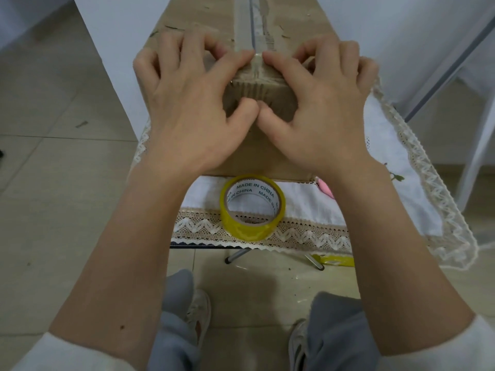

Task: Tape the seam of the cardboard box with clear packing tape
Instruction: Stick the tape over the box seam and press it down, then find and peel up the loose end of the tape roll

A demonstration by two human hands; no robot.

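Observation:
A brown cardboard box (pixel 294 25) stands on a small table, its top seam (pixel 251 22) running away from me under a strip of clear tape. My left hand (pixel 192 103) and my right hand (pixel 318 108) press flat on the box's near top edge, either side of the seam. Both forefingers meet at the tape on the top edge, and both thumbs touch on the front face. A roll of yellowish clear packing tape (pixel 251 207) lies on its side on the cloth just in front of the box, untouched.
A white cloth with lace trim (pixel 401 162) covers the small table. A pink object (pixel 325 187) peeks out by the box's front right corner. A yellow scrap (pixel 334 260) lies on the tiled floor under the table. My legs and shoes are below.

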